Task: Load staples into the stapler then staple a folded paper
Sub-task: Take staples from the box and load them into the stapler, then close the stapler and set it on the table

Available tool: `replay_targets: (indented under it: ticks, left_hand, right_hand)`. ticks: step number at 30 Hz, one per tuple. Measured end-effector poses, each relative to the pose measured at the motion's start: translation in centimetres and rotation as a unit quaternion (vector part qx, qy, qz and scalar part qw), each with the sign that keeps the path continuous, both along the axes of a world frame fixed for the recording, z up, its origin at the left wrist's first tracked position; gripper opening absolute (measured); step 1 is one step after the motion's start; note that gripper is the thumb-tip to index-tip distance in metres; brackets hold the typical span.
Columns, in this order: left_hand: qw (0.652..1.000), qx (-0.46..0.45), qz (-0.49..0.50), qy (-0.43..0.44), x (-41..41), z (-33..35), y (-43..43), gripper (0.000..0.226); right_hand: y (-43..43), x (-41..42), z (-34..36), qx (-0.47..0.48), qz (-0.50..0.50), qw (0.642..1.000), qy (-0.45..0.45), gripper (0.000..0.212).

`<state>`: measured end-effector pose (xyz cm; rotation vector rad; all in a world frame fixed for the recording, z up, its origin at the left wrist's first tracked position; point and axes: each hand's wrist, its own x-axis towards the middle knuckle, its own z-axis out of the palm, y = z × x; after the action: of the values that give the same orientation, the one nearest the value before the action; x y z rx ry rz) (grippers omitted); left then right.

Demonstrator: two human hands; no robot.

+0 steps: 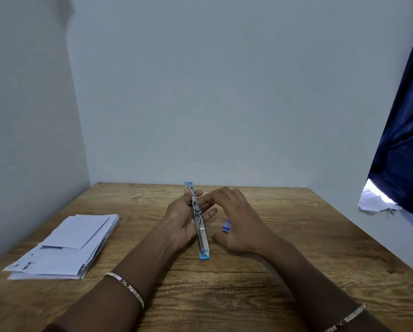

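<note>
A blue and metal stapler (pixel 199 224) is swung fully open into one long strip, its near blue end at the table. My left hand (pixel 180 220) grips it around the middle, thumb over the top. My right hand (pixel 239 219) hovers just right of the stapler with fingers bent, its fingertips close to the left hand's fingers; I cannot tell if it holds anything. A small blue and white staple box (pixel 227 225) shows under my right palm. A stack of folded white papers (pixel 66 248) lies on the left of the wooden table (pixel 296 248).
Pale walls close the table's back and left sides. A dark blue curtain (pixel 404 140) hangs at the right, with crumpled white paper (pixel 375 202) below it. Bracelets sit on both wrists.
</note>
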<state>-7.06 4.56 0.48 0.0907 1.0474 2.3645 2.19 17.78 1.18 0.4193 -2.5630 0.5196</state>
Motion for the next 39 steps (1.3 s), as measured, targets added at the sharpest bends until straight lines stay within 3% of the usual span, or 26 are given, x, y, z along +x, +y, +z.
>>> replay_targets:
  ticks: [3,5,9,12,17,20,23,30,39]
  left_hand:
    - [1.0,0.022,0.006,-0.003,0.0,0.1,0.0,0.036]
    - [1.0,0.025,0.002,0.014,-0.1,0.0,-0.1,0.037]
    - [0.999,0.015,-0.003,0.042,-0.2,-0.1,0.2,0.03]
    - [0.997,-0.002,-0.019,0.071,0.2,-0.3,0.4,0.032]
    - [0.962,-0.133,-0.052,0.232,1.4,-0.3,0.4,0.026]
    - [0.957,-0.144,-0.046,0.246,1.8,0.0,0.4,0.024]
    - [0.954,-0.156,-0.031,0.255,2.2,0.2,0.3,0.027]
    - [0.952,-0.158,0.022,0.263,2.2,0.6,0.4,0.043]
    - [0.966,-0.087,-0.03,0.241,2.0,0.5,-0.2,0.042]
  right_hand:
    - [-0.1,-0.4,-0.5,0.052,0.004,0.998,0.039,0.052]
    - [0.0,-0.7,-0.5,0.032,0.013,0.998,0.061,0.044]
    - [0.4,-0.9,-0.6,-0.095,0.037,0.991,0.087,0.021]
    - [0.3,-0.9,-0.7,-0.221,0.029,0.973,0.056,0.014]
    - [0.8,-1.2,-0.7,-0.427,0.01,0.903,-0.049,0.02]
    - [0.8,-1.0,-0.5,-0.535,0.056,0.837,-0.103,0.038]
    - [0.7,-1.1,-0.3,-0.581,0.067,0.801,-0.128,0.051]
    - [1.4,-1.2,-0.1,-0.659,0.102,0.718,-0.199,0.04]
    - [1.2,-0.6,0.8,-0.706,0.131,0.646,-0.258,0.039]
